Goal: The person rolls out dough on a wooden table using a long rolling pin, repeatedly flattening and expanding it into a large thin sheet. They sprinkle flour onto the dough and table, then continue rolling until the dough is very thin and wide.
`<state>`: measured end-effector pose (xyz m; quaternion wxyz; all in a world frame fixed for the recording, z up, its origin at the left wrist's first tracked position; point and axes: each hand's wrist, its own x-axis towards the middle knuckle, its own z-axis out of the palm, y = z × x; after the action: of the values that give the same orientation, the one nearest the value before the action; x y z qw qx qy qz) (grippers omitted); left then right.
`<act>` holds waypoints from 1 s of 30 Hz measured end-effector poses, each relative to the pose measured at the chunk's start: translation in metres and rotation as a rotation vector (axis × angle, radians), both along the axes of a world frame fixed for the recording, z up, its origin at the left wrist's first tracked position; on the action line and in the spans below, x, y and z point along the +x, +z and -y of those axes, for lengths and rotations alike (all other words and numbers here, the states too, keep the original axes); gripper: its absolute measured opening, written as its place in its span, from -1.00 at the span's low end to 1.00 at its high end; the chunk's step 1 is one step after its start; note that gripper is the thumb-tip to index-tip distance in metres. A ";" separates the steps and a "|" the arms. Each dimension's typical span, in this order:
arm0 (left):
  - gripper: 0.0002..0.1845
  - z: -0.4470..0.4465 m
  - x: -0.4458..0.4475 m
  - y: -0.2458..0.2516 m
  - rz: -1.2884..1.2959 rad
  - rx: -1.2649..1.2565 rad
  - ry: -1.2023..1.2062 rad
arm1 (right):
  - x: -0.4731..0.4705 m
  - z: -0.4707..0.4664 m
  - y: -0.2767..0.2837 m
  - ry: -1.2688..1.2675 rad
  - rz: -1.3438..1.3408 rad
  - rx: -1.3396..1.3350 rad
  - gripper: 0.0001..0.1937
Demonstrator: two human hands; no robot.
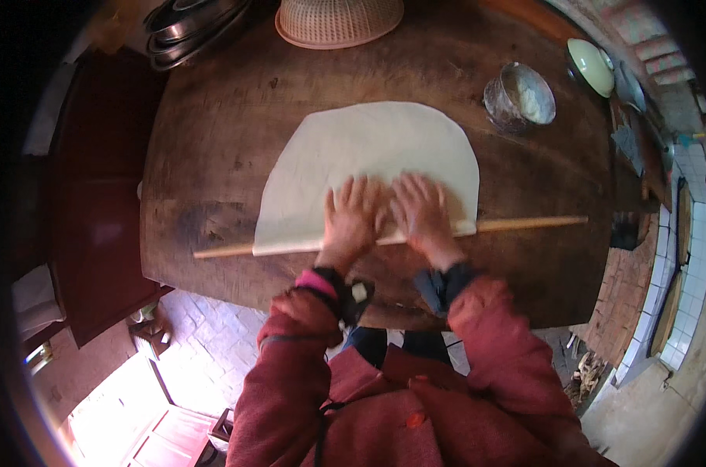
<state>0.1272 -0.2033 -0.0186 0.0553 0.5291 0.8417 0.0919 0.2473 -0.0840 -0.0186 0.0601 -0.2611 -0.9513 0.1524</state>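
Observation:
A large thin sheet of pale dough [376, 134] lies on the dark wooden table. Its near edge wraps around a long wooden rolling pin [531, 223], whose tapered ends stick out at both sides. My left hand [354, 213] rests palm down over the wrapped pin and the dough, left of the middle. Close beside it, my right hand [421, 213] lies flat in the same way. The fingers of both hands point away from me and are slightly blurred; neither hand is closed around the pin.
A metal bowl with white flour [519, 96] stands at the right. An upturned woven basket [339, 23] and stacked metal pans [183, 29] are at the far edge. A pale green bowl [591, 67] lies at the far right. The wooden table's [213, 152] near edge is before my body.

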 end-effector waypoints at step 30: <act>-0.29 0.100 0.067 0.032 0.143 -0.141 -0.030 | 0.084 0.078 0.039 0.149 -0.045 -0.102 -0.50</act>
<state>0.1938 -0.3037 0.0129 0.1536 0.5287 0.8319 0.0690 0.3309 -0.1623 0.0205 0.0567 -0.1888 -0.9576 0.2103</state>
